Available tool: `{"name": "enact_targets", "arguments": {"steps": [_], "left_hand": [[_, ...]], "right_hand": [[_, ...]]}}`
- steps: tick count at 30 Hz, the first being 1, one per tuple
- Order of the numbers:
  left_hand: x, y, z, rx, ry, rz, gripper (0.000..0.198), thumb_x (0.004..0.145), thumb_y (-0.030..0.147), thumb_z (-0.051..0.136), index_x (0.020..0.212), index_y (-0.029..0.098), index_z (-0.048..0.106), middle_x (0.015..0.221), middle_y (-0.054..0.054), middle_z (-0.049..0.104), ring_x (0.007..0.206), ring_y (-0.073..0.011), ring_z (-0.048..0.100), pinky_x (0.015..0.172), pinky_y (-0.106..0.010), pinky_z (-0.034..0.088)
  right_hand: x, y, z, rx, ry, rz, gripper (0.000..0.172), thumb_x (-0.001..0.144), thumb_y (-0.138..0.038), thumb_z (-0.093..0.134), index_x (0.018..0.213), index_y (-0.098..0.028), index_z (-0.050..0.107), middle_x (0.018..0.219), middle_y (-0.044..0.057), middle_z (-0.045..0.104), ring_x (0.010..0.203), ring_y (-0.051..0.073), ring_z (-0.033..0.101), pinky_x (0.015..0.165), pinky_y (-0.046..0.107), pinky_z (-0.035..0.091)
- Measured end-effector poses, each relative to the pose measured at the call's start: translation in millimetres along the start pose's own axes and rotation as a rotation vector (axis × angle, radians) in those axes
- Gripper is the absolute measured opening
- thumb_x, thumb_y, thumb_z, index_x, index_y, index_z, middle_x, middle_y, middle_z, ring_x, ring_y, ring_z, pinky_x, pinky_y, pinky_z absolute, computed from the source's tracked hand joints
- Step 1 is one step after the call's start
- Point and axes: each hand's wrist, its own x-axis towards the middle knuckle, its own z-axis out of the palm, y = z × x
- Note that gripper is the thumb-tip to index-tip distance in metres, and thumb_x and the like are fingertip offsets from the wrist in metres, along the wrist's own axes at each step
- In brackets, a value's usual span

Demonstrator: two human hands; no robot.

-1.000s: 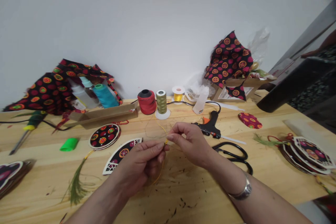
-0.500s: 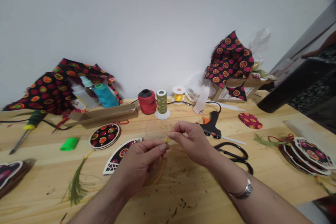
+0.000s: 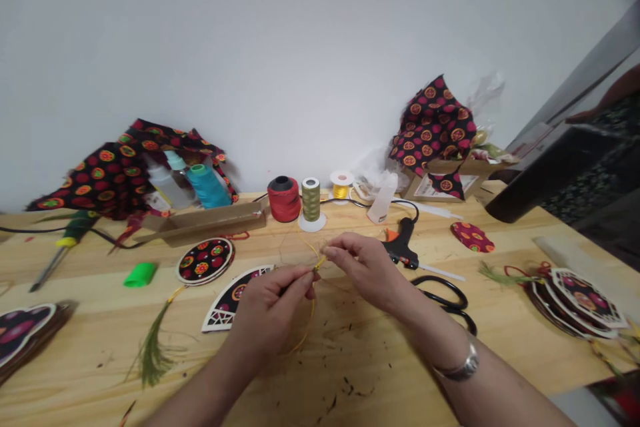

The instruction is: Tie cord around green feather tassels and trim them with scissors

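Over the middle of the table, my left hand (image 3: 280,303) pinches a yellow cord (image 3: 313,310) at a small knot, and a loop of it hangs below the fingers. My right hand (image 3: 357,267) is closed on the same cord just to the right, thumb against forefinger. One strand runs up toward the spools behind. Partly covered by my left hand lies a fan-shaped ornament (image 3: 225,300) with patterned cloth and a pale frame. Left of it rests a round ornament (image 3: 205,260) with a green tassel (image 3: 156,347).
Behind stand a red thread spool (image 3: 284,200), an olive thread spool (image 3: 311,200) and a yellow cord spool (image 3: 341,188). To the right are a glue gun (image 3: 403,243) and black-handled scissors (image 3: 445,293). Stacked ornaments (image 3: 583,303) lie far right; a screwdriver (image 3: 55,260) lies left.
My hands stay together at the cord, with slight finger movement around the knot. The right fingers have drawn the cord a little up and right. The whole view has shifted slightly.
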Motion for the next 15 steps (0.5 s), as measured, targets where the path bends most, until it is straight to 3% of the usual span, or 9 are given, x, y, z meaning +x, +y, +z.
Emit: {"name": "enact_targets", "arguments": {"steps": [4,7,12,15], "left_hand": [[5.8,-0.8,-3.8,-0.117,0.021,-0.12,0.027,0.077,0.035,0.058,0.056,0.019,0.064,0.05,0.004,0.052,0.05,-0.0116,0.044,0.054,-0.023,0.033],[8.0,-2.0,-5.9,-0.252,0.023,-0.17,0.028,0.075,0.037,0.06,0.056,0.018,0.065,0.048,0.005,0.048,0.045,-0.0088,0.033,0.047,-0.023,0.025],[7.4,-5.9,-5.3,-0.417,0.012,-0.224,0.027,0.073,0.037,0.064,0.058,0.015,0.067,0.05,0.003,0.05,0.043,-0.0066,0.028,0.043,-0.023,0.018],[7.8,-7.3,-4.7,-0.462,0.026,-0.216,0.027,0.072,0.037,0.066,0.058,0.014,0.068,0.05,0.002,0.051,0.043,-0.0059,0.028,0.043,-0.022,0.017]], "right_hand": [[-20.1,-10.9,-29.7,-0.552,-0.036,-0.036,0.018,0.086,-0.018,0.049,0.078,-0.017,0.066,0.08,0.005,0.065,0.08,0.018,0.056,0.072,0.03,0.042],[-50.0,5.1,-50.1,-0.871,-0.147,-0.012,0.023,0.081,-0.008,0.047,0.069,-0.017,0.065,0.077,0.007,0.065,0.079,0.022,0.057,0.07,0.034,0.045],[-92.5,51.3,-58.1,-1.064,-0.111,-0.079,0.046,0.072,0.002,0.041,0.11,-0.013,0.062,0.111,0.013,0.064,0.099,0.025,0.059,0.084,0.038,0.049],[-103.9,57.1,-56.0,-1.103,-0.096,-0.049,0.052,0.07,0.003,0.038,0.114,-0.013,0.061,0.108,0.013,0.065,0.095,0.025,0.061,0.08,0.039,0.053]]}}
